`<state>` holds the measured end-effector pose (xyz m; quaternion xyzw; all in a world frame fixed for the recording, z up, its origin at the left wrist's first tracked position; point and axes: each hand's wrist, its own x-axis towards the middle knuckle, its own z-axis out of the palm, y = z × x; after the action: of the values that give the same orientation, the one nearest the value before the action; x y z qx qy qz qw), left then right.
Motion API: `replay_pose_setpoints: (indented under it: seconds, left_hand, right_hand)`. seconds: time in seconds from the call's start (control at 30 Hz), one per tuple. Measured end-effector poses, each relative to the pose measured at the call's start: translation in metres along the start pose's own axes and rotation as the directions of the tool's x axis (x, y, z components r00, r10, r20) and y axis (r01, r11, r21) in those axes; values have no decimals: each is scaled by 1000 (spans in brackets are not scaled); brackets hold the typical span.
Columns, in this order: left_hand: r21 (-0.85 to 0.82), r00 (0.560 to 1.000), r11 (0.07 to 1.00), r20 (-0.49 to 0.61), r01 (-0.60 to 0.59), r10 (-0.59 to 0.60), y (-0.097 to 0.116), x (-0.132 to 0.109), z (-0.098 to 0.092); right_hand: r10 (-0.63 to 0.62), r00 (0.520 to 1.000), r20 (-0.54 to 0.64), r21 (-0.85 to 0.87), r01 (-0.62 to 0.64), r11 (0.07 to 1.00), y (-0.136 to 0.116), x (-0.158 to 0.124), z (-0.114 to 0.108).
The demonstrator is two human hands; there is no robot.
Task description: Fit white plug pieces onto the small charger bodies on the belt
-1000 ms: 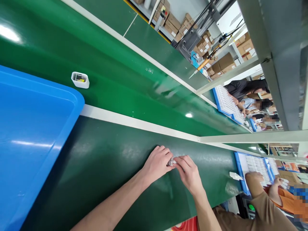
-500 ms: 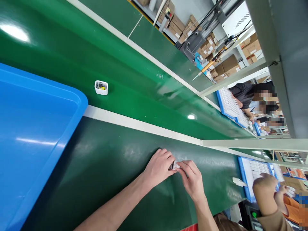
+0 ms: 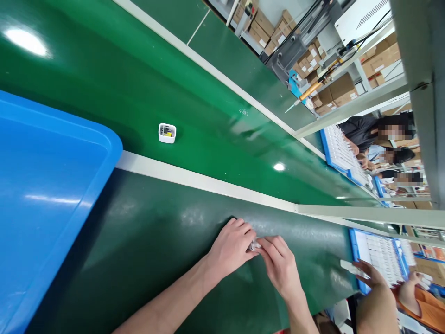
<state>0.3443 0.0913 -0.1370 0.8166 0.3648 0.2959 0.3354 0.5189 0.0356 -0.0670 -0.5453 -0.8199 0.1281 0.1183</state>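
Grip: left hand (image 3: 231, 246) and right hand (image 3: 280, 264) pinch one small white part (image 3: 255, 245) over the bench (image 3: 146, 241); judged light, rigid, best held by its edges.

On the dark green surface (image 3: 146, 241), the left hand (image 3: 231, 246) and right hand (image 3: 280, 264) meet around a small white part (image 3: 255, 245), fingertips pinching it from both sides. Beyond the white rail (image 3: 208, 183) from that part, a small white open-topped casing (image 3: 167, 132) sits on the conveyor belt (image 3: 104, 93). A blue tray (image 3: 45, 195) lies well left of the part.

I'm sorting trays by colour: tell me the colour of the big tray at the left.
Bright blue tray, shown best in the head view, lying on the dark green table.
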Motion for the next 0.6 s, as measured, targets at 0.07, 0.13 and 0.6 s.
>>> replay_pose_setpoints:
  seconds: [0.07, 0.13, 0.6]
  left_hand:
    - [4, 1000, 1000, -1, 1, -1, 0, 0, 0]
    - [1, 1000, 1000, -2, 2, -2, 0, 0, 0]
    - [-23, 1000, 1000, -9, 4, -4, 0, 0, 1]
  right_hand:
    - [-10, 1000, 15, -13, 11, 1000, -1, 1, -2]
    - [-18, 1000, 26, -36, 19, 999, -2, 2, -3]
    - [16, 1000, -9, -21, -16, 1000, -2, 2, -2]
